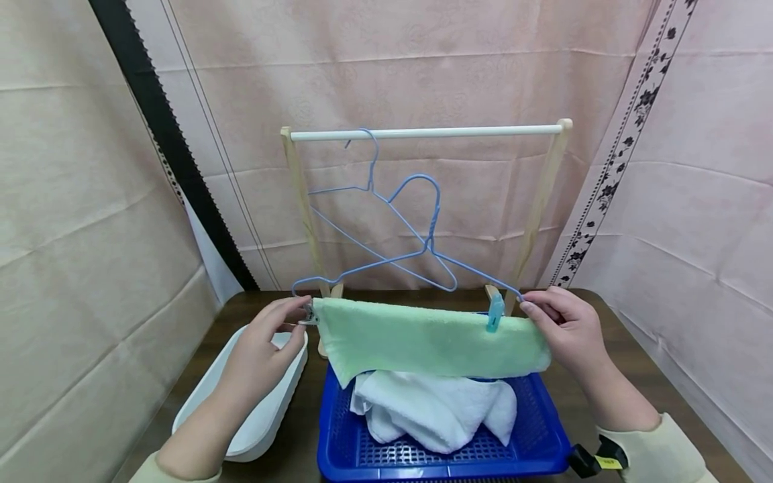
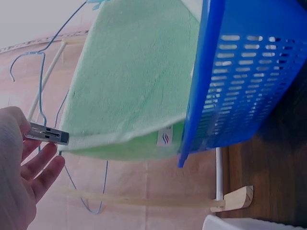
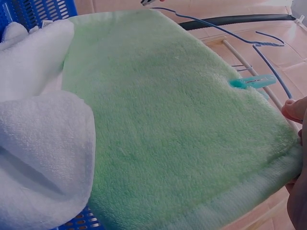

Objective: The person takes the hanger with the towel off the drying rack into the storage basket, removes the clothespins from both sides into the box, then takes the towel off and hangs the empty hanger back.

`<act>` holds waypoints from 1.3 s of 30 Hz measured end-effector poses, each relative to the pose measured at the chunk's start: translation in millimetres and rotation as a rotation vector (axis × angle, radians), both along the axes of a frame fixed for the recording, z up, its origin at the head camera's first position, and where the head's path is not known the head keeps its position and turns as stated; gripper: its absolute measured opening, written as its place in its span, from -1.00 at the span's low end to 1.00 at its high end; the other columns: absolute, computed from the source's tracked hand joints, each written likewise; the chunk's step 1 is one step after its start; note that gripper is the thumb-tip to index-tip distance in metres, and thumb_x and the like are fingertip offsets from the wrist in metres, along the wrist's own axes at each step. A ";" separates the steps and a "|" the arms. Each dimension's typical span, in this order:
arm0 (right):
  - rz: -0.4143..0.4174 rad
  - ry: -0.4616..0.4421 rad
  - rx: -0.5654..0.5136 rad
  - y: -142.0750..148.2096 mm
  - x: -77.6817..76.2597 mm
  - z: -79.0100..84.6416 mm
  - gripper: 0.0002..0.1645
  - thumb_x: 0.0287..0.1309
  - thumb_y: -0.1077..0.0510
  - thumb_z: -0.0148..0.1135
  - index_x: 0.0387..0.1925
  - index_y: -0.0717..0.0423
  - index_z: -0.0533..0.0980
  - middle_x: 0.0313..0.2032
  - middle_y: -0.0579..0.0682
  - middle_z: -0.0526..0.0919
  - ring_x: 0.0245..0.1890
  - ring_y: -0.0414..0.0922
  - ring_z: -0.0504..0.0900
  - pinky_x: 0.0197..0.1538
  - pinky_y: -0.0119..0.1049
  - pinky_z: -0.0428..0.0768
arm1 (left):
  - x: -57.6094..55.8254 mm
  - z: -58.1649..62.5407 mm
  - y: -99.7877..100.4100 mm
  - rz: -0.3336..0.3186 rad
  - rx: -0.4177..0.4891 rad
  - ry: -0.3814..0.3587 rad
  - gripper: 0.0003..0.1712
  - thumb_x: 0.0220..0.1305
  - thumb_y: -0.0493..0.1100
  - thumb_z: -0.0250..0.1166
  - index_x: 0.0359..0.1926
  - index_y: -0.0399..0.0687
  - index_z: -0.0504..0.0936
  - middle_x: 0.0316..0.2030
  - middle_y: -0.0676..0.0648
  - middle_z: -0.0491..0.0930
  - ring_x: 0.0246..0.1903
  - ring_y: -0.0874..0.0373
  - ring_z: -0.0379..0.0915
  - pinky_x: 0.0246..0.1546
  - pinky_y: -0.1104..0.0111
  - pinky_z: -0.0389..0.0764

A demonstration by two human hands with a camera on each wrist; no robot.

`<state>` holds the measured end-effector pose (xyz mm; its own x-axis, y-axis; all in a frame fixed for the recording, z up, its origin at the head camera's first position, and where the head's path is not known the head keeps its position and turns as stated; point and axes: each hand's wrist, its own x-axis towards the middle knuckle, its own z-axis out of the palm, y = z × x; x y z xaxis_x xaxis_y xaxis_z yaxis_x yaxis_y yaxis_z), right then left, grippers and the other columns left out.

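While the hanger [image 1: 433, 225] is pinched by the right hand [image 1: 568, 329], a clip [image 2: 49, 133] is pinched by the left hand [image 1: 266, 345] at the green towel [image 1: 417, 339] above the basket [image 1: 447, 472]; pegging seems underway, secure seating apparently needed next.

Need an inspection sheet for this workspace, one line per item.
Surface: brown wood-look table.
Job's things: green towel held up with a blue hanger; teal clip on its top edge near the right end; blue basket holds a white cloth.
Clutter: white tub left of the basket.
Grips: left grip pinches a grey clip; right grip pinches the hanger's right end.
Cables: nothing seen.
Surroundings: rack with a second hanger on its rail; pale curtains.
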<state>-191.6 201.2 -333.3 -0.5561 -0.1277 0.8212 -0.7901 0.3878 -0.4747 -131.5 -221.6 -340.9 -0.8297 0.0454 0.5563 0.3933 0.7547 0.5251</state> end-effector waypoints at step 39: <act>0.027 0.009 0.004 0.7 5.3 2.6 -0.74 -0.13 0.68 0.29 -0.38 0.41 0.64 -0.65 -0.05 0.29 -0.59 -0.30 0.22 -0.58 -0.42 0.20 | -21.5 -34.7 -94.5 0.083 -0.671 -0.170 -0.57 0.13 -0.18 0.33 0.07 -0.08 0.67 -0.02 -0.10 0.65 -0.02 -0.05 0.59 -0.13 0.01 0.62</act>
